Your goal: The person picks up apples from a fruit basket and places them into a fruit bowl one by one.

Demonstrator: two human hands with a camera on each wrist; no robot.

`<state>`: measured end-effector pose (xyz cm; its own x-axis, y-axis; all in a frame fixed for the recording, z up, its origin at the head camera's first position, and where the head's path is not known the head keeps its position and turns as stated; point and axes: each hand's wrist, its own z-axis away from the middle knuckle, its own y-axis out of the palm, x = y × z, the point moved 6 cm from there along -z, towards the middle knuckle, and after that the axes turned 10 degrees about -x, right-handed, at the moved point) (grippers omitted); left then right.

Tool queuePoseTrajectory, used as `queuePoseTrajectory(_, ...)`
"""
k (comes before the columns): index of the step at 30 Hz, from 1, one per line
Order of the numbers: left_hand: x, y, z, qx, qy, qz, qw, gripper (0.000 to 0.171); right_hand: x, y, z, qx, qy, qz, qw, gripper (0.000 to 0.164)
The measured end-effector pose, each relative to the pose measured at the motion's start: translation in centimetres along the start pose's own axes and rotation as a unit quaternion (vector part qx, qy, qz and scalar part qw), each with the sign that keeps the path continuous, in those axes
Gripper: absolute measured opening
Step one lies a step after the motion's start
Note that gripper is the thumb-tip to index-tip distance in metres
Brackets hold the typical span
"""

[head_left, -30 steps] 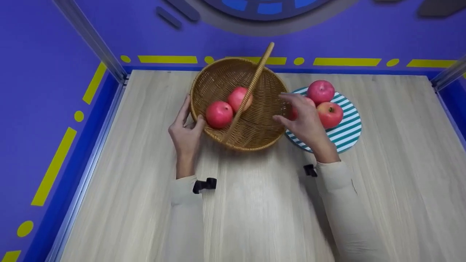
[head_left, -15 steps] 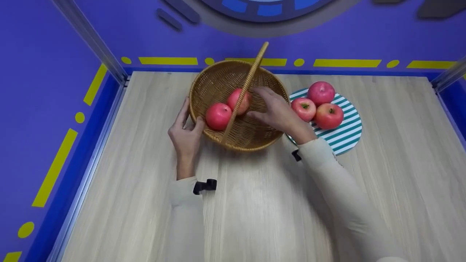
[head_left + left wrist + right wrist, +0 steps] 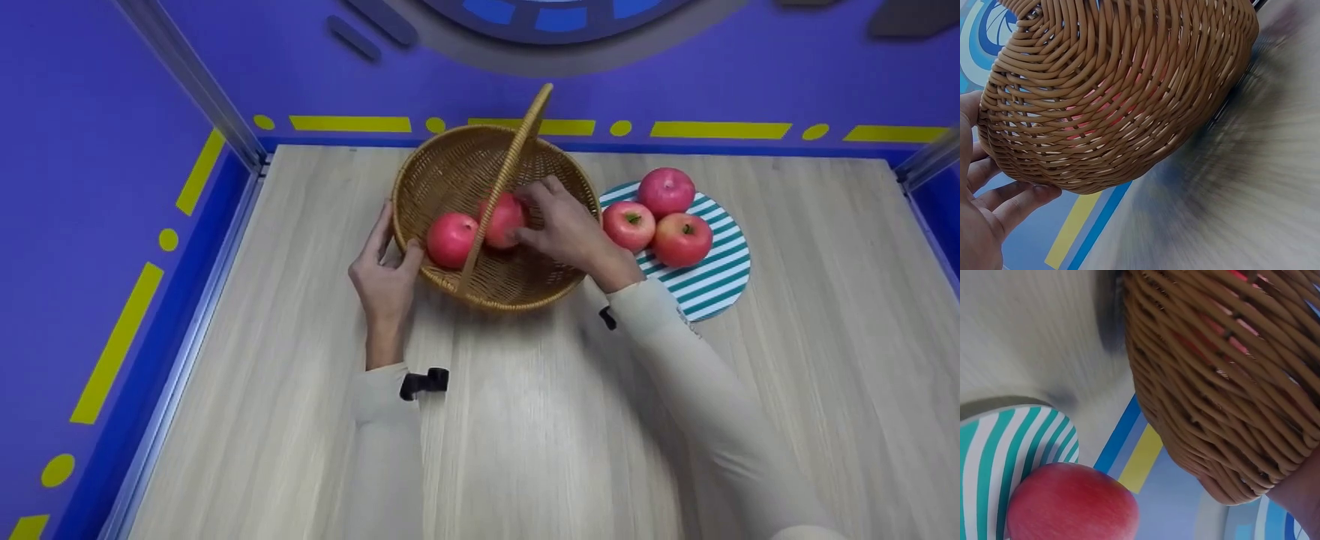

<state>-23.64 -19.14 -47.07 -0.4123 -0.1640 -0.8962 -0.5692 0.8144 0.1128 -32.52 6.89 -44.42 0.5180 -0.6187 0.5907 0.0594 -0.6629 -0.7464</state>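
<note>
My left hand [image 3: 384, 289] grips the left rim of a brown wicker basket [image 3: 555, 277], its thumb at the near side and its fingers outside. In the left wrist view those fingers lie against the weave of the basket [image 3: 1129, 112]. My right hand [image 3: 568, 229] reaches over the right rim into the basket, thumb and fingers curled round a red apple [image 3: 504, 225]. A second apple [image 3: 451, 240] lies to the left, beyond the basket's slanting handle [image 3: 517, 154]. The right wrist view shows the basket's outer side [image 3: 1219, 399], which hides the right fingers.
Right of the basket is a round plate [image 3: 720, 281] with green and white stripes. Three apples [image 3: 682, 240] sit together on it, under and beside my right forearm. A blue-purple wall [image 3: 750, 90] stands behind the table.
My right hand has come from over the plate leftward into the basket and taken hold of the right-hand apple there, which has shifted slightly right. The left hand keeps its grip on the rim.
</note>
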Motion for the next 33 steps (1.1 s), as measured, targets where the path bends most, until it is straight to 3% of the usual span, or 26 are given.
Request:
queuePoseTrajectory(6, -0.1, 0.0, 0.0, 0.002, -0.006, 0.0, 1.0, 0.061, -0.2, 0.6, 0.1, 0.045, 0.002, 0.011, 0.999, 0.073)
queuePoseTrajectory(12, -0.2, 0.0, 0.0, 0.003, 0.001, -0.005, 1.0, 0.061, 0.0, 1.2, 0.5, 0.114, -0.009, 0.008, 0.993, 0.066)
queuePoseTrajectory(17, -0.1, 0.0, 0.0, 0.004, 0.011, -0.01, 0.9999, 0.06, 0.2, 1.4, 0.8, 0.14, -0.011, 0.006, 0.99, 0.072)
queuePoseTrajectory(25, -0.1, 0.2, 0.0, 0.006, 0.01, -0.012, 0.9999, 0.061, 0.0, 1.5, 0.9, 0.136, -0.001, 0.021, 0.99, 0.071)
queuePoseTrajectory(33, -0.1, 0.2, 0.0, 0.005, 0.017, -0.016, 0.9997, 0.062, 0.2, 1.0, 1.0, 0.099, -0.036, 0.021, 0.994, 0.067)
